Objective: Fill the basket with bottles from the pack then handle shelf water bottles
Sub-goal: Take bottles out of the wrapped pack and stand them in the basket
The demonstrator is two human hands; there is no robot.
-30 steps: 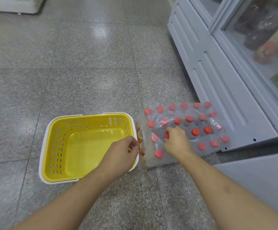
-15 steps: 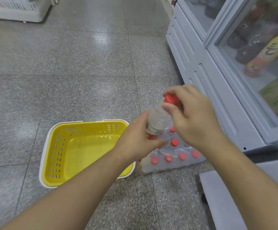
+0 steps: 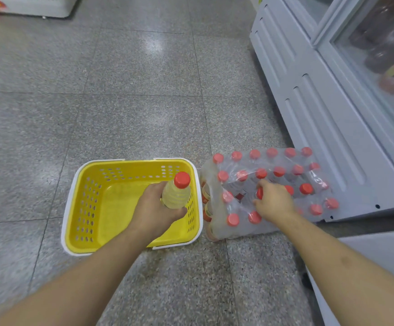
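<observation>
Gripping a bottle round its body in the left hand, fingers wrapped tight, red cap up and tilted slightly to the right. Held over the right side of the yellow basket, above its floor and near its right wall; cannot tell whether the base touches the bottom, since the hand hides it. Looking pale yellow through the clear plastic against the basket behind. Basket otherwise showing only its perforated walls and white rim, standing on the speckled grey floor.

Reaching with the right hand into the pack, just beside the basket on its right, the two nearly touching. Fingers curled down among the red caps, thumb and forefinger closing round one cap in the middle of the pack; grasp not clearly complete, so cannot tell whether it is clamped. Shrink-wrap torn open around that hand, crumpled film lying over the nearer rows. Rows of red-capped bottles standing upright in the pack, far rows under the film.

Standing right of the pack, close against it, a white fridge with a glass door, blurred bottles behind the glass. Lying at the top left corner, well apart, a white cabinet
</observation>
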